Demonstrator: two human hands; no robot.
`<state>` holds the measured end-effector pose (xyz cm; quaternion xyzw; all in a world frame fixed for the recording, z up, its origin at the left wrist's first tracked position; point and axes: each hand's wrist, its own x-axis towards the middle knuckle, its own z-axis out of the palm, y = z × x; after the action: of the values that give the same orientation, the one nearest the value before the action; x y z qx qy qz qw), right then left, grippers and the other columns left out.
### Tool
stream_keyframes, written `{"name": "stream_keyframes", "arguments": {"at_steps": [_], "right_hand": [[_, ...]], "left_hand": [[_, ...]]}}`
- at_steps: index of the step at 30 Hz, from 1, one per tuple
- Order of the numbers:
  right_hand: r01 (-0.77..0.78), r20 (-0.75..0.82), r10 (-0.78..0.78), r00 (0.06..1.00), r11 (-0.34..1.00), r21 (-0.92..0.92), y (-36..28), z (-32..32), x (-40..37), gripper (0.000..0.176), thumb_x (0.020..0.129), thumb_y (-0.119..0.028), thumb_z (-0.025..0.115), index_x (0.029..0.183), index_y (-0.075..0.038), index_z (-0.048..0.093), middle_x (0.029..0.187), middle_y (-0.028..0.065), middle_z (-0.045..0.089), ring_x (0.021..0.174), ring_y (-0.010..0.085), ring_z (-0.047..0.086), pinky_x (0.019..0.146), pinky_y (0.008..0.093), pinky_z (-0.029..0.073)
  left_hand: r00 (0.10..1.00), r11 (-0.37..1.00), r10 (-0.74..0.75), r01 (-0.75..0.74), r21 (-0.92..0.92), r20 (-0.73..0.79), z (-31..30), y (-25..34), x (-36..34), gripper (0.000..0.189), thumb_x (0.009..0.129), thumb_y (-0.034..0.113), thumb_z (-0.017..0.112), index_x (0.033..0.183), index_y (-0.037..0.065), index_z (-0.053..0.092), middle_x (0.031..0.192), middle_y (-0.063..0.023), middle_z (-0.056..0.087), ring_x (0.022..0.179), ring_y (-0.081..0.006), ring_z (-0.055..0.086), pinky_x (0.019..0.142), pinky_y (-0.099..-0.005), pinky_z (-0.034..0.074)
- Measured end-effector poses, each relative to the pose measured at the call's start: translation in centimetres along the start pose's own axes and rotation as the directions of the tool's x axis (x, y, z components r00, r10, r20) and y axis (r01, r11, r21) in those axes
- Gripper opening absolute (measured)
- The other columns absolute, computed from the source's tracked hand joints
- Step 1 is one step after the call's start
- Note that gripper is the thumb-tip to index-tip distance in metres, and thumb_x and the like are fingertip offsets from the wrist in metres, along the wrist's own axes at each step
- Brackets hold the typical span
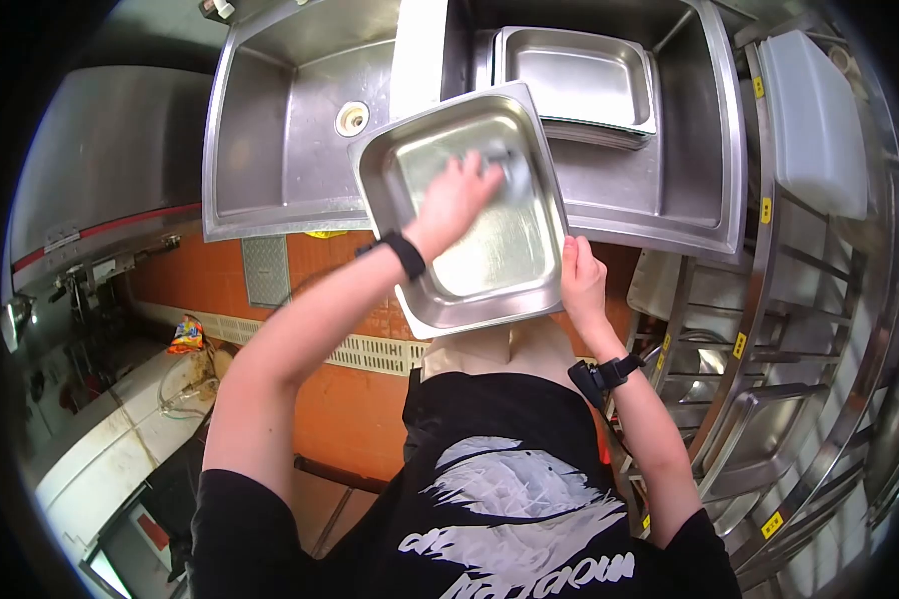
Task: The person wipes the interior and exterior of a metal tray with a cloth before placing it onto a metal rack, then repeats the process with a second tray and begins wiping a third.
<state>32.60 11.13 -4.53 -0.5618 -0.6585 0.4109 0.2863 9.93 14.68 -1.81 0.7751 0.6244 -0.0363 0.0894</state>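
At nine o'clock in the view, a brightly coloured packet (186, 334) lies on the white-tiled ledge (120, 424). At eleven o'clock is the left basin (315, 150) of the steel sink, its drain (353, 119) uncovered. The person's left hand (457, 203) reaches inside the deep metal pan (494, 235), fingers spread towards the pan's one o'clock; a greyish blur by the fingertips may be a pad or cloth, but whether the hand grasps it cannot be told. The pan sits just above the view's centre, angled across the sink's front edge, its open side up. At one o'clock, a stack of pans (576, 82) rests in the right basin (691, 150). The right hand (582, 278) grips the deep metal pan by its four o'clock side. At three o'clock stands the metal rack (754, 290); at two, a translucent white container (817, 125) rests there.
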Motion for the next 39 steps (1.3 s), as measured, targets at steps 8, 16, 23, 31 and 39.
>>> {"name": "stream_keyframes", "arguments": {"at_steps": [8, 16, 23, 31, 39], "right_hand": [[-0.023, -0.088, 0.026, 0.996, 0.999, 0.036, -0.4, 0.4, 0.7, 0.031, 0.097, -0.024, 0.046, 0.076, -0.001, 0.045, 0.062, 0.0227, 0.051, 0.060, 0.0433, 0.053, 0.050, 0.0457, 0.039], [-0.045, -0.060, 0.052, 0.997, 0.993, 0.110, -0.4, 0.7, 1.4, 0.029, 0.096, -0.022, 0.048, 0.078, 0.000, 0.046, 0.061, 0.0229, 0.050, 0.058, 0.0429, 0.051, 0.049, 0.0448, 0.038], [0.037, -0.054, -0.033, 0.998, 0.996, 0.080, 0.1, 0.2, 1.8, 0.023, 0.096, -0.018, 0.048, 0.082, -0.001, 0.047, 0.061, 0.0224, 0.050, 0.059, 0.0425, 0.053, 0.049, 0.0449, 0.039], [0.067, -0.086, -0.061, 0.994, 0.995, 0.069, -0.2, 0.1, 1.7, 0.023, 0.096, -0.017, 0.047, 0.080, 0.000, 0.047, 0.061, 0.0219, 0.051, 0.058, 0.0424, 0.053, 0.049, 0.0450, 0.038], [0.015, -0.156, 0.013, 0.988, 0.984, 0.178, 0.1, 1.2, 1.2, 0.031, 0.094, -0.021, 0.054, 0.075, 0.000, 0.043, 0.058, 0.0203, 0.047, 0.052, 0.0401, 0.046, 0.046, 0.0408, 0.037]], "left_hand": [[0.976, 0.854, 0.018, -0.129, 0.505, 0.218, -0.2, -5.3, -4.2, 0.025, 0.077, 0.016, 0.059, 0.100, 0.008, 0.052, 0.095, -0.0093, 0.054, 0.087, -0.0253, 0.056, 0.072, -0.0393, 0.045], [0.966, 0.960, 0.088, -0.018, -0.278, 0.242, 2.4, 5.8, -7.0, 0.032, 0.078, 0.004, 0.056, 0.108, 0.001, 0.043, 0.101, -0.0235, 0.048, 0.087, -0.0371, 0.059, 0.073, -0.0426, 0.052], [0.990, 0.997, 0.026, -0.015, 0.080, -0.139, 0.7, 2.8, 3.2, 0.036, 0.074, 0.012, 0.061, 0.108, 0.009, 0.052, 0.104, -0.0122, 0.051, 0.094, -0.0302, 0.054, 0.073, -0.0378, 0.050], [0.981, 0.973, -0.156, 0.133, -0.189, -0.118, 0.1, 0.0, 3.8, 0.083, 0.074, 0.003, 0.058, 0.146, 0.008, 0.016, 0.110, -0.0192, 0.054, 0.092, -0.0414, 0.052, 0.081, -0.0460, 0.047], [0.996, 0.577, 0.046, 0.032, -0.816, 0.072, 2.7, 8.7, -1.0, 0.043, 0.077, 0.003, 0.046, 0.119, -0.005, 0.042, 0.105, -0.0295, 0.052, 0.098, -0.0434, 0.052, 0.085, -0.0488, 0.043]]}}
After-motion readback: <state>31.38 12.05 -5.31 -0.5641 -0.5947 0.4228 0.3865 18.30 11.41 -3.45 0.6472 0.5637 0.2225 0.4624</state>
